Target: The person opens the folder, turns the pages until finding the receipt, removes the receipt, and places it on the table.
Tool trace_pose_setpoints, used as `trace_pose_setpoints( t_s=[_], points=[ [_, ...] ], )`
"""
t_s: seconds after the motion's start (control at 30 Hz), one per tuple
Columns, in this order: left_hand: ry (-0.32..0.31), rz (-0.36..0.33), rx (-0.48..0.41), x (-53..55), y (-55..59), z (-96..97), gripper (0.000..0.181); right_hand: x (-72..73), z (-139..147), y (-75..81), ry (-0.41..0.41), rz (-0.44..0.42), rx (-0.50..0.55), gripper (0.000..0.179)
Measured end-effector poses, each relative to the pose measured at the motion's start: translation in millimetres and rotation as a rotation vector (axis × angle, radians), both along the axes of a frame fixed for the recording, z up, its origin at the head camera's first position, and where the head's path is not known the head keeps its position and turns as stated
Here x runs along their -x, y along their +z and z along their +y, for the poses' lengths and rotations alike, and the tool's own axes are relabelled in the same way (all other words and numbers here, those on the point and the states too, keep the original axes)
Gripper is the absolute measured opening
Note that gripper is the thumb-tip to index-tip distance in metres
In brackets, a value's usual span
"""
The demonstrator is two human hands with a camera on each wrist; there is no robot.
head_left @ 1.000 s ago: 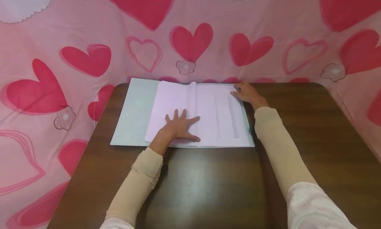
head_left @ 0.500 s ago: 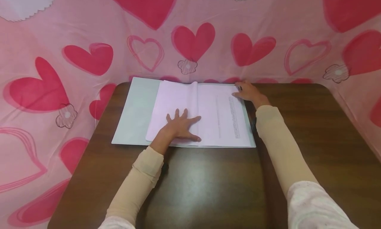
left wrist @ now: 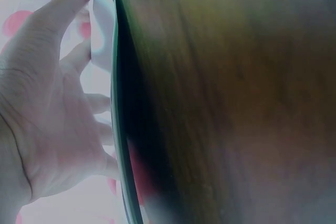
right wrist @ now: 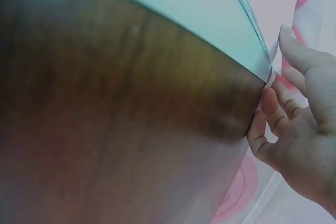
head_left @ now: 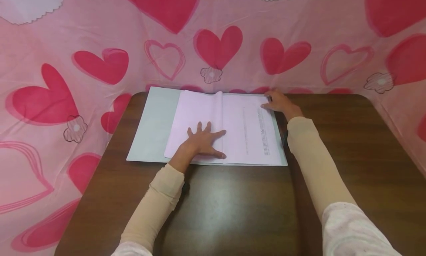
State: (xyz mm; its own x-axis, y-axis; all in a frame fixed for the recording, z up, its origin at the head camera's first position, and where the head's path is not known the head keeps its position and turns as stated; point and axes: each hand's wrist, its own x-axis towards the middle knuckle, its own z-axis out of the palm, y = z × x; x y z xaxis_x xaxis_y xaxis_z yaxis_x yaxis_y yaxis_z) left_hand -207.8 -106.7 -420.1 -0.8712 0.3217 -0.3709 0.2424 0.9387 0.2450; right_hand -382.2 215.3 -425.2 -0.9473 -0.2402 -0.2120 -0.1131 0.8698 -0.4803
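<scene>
Several pages [head_left: 233, 128] lie in the folder [head_left: 154, 126] at the frame's centre, the left hand [head_left: 202, 143] spread over them, the right hand [head_left: 280, 102] gripping its upper-right corner; probably light, slippery and easily creased, they seem best lifted by the stiffer cover's edges.

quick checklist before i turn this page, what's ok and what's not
1. Left hand steadying the pages: ok, it rests on them with fingers spread.
2. Right hand at the far right corner: ok, thumb and fingers are there.
3. Only one sheet picked out: cannot tell, the corner view doesn't separate the layers.
4. Pages flat at the fold: not ok, they bulge up there.
5. Pale green folder lying open on the table: ok.
6. Folder clear of the table's far edge: not ok, its far side reaches that edge.
</scene>
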Motion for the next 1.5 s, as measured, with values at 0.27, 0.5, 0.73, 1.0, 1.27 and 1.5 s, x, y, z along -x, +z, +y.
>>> trace_pose_setpoints(
  t_s=[0.27,0.5,0.73,1.0,1.27,1.5],
  points=[
    [-0.002,-0.001,-0.004,-1.6,0.9,3.6,0.098,-3.1,2,4.5,0.026,0.028,0.016,0.067],
    [-0.006,0.002,-0.009,-3.1,4.8,5.2,0.098,-6.9,7,1.8,-0.026,0.068,0.104,0.067],
    [0.004,0.003,-0.038,-4.0,5.2,3.9,0.098,-19.3,9,0.6,-0.011,0.072,0.252,0.076],
    [0.012,0.003,-0.052,-3.9,2.1,1.1,0.098,-30.1,12,-2.4,-0.091,-0.046,0.398,0.065],
    [0.019,-0.025,-0.072,-4.1,1.4,-0.8,0.099,-39.3,14,-6.8,-0.087,-0.089,0.433,0.062],
    [0.021,-0.032,-0.079,-3.8,1.4,-1.1,0.099,-49.6,16,-7.6,-0.106,-0.11,0.436,0.065]
  ],
)
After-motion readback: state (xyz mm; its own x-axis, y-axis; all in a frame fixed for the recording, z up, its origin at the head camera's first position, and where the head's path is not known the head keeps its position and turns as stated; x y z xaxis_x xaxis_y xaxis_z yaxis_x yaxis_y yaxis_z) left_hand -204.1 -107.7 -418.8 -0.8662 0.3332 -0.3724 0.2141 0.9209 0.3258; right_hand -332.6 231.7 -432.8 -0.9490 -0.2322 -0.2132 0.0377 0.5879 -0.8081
